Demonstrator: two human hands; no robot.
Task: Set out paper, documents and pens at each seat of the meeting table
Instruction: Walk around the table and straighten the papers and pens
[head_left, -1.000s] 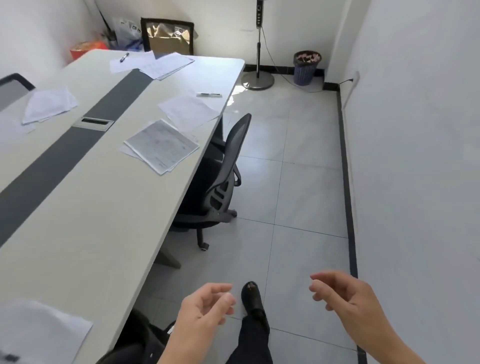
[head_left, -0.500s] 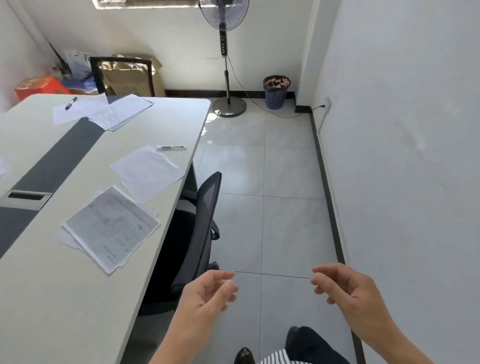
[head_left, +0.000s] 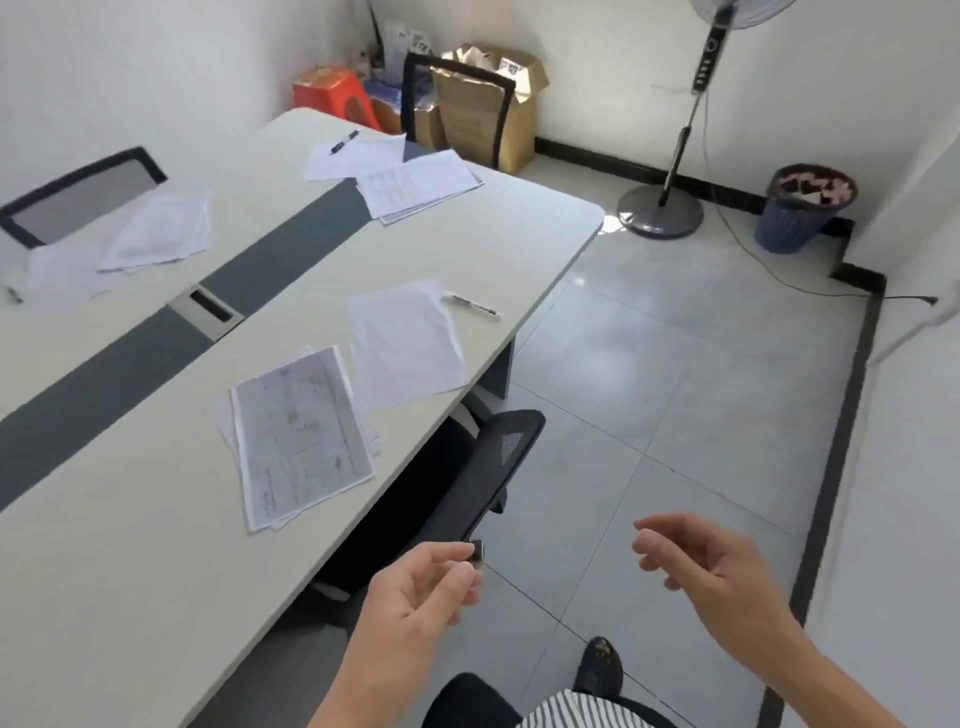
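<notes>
The long meeting table (head_left: 130, 545) runs along my left. At the near seat lie a printed document stack (head_left: 298, 436), a blank sheet (head_left: 402, 345) and a pen (head_left: 475, 305). At the far end lie more documents (head_left: 418, 184), a sheet (head_left: 353, 156) and a pen (head_left: 344, 141). Across the table there are blank sheets (head_left: 158, 234). My left hand (head_left: 415, 597) and my right hand (head_left: 711, 566) hover empty over the floor, fingers loosely curled and apart, to the right of the table edge.
A black mesh chair (head_left: 467, 483) is tucked under the table just ahead of my left hand. Another chair (head_left: 457, 98) stands at the far end, and a chair back (head_left: 78, 192) shows across the table. A fan stand (head_left: 662, 210), bin (head_left: 802, 208) and cardboard box (head_left: 488, 104) stand by the far wall.
I have walked forward along the table and my view has turned left toward it. Both hands stay empty in front of me, at about the same spacing.
</notes>
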